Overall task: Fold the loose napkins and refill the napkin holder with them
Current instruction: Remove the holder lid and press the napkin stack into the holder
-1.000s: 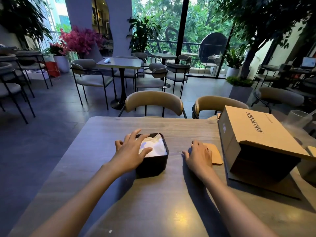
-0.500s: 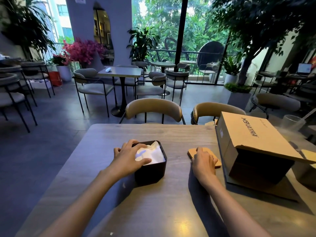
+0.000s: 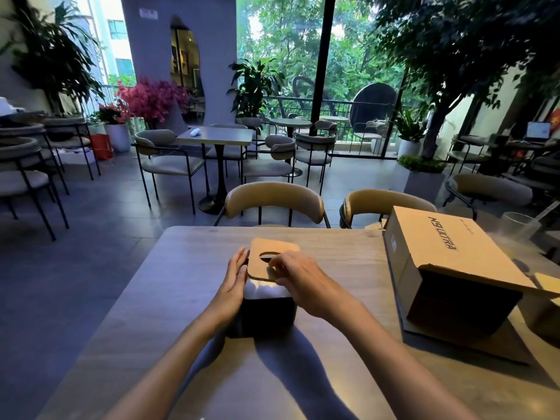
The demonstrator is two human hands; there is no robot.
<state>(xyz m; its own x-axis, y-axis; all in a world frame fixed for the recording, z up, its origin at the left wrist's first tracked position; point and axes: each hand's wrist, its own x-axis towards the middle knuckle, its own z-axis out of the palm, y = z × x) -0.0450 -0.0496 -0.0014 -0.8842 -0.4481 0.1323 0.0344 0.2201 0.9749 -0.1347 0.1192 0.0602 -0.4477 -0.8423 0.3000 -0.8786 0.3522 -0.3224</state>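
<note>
A long wooden table (image 3: 188,298) fills the lower half of the frame, with café chairs and plants beyond it in the upper half. At the right edge of the frame a large cardboard box (image 3: 439,259) lies on its side, open towards the viewer.

In the middle of the frame stands the napkin holder (image 3: 266,313), a dark square box. A tan lid (image 3: 272,256) with an oval slot sits tilted over its top: the far edge is higher and the near edge is not seated, so a strip of white napkins (image 3: 260,291) shows in the gap beneath it.

The left hand (image 3: 233,280) lies flat against the holder's left side, fingers straight and together, steadying it. The right hand (image 3: 297,274) has its fingers curled over the lid's near right part, seemingly pinching its edge to guide it down.

No loose napkins show on the table, so the folding and refilling look finished. What seems left is small: lowering the lid square onto the rim so it closes flush, and perhaps drawing a napkin up through the slot.
</note>
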